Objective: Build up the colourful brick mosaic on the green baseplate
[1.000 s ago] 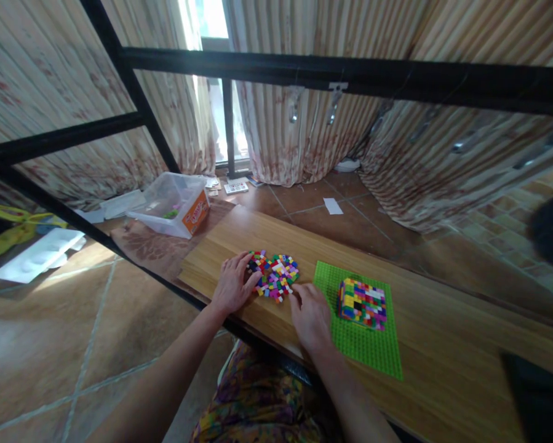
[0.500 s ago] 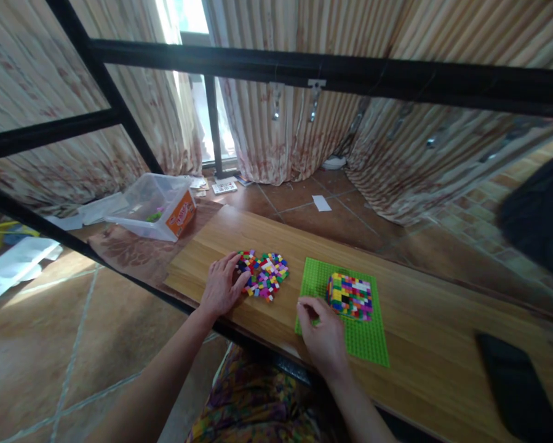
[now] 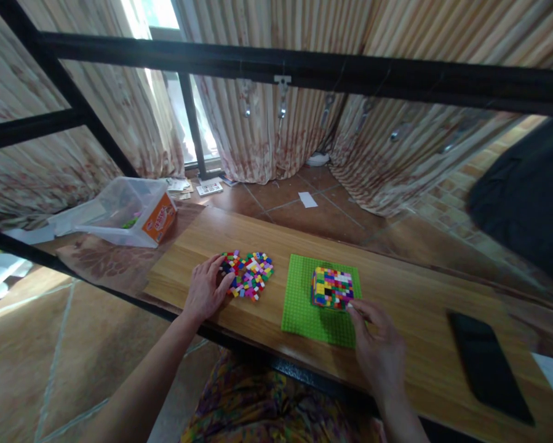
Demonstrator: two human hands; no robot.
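My left hand point(image 3: 206, 289) rests open at the near left edge of a loose pile of small coloured toy bricks point(image 3: 253, 277). Its fingertips touch the pile, with fingers a little apart. A multicoloured brick block point(image 3: 332, 284) stands on a green studded baseplate point(image 3: 299, 314). At the block's near right corner, my right hand point(image 3: 381, 341) has thumb and index finger pinched together. Whatever they may hold is too small to make out. The fingers cover that corner of the block.
A dark phone-like slab point(image 3: 491, 366) lies on the wooden tabletop point(image 3: 419, 320) to the right. At the far left is a clear plastic bin point(image 3: 114, 231) with an orange label. A black metal bar point(image 3: 211, 55) crosses above the table's far side.
My right hand has moved right, from the baseplate's left side to the block's near right corner. My left hand stays at the pile. The whole view has shifted somewhat.
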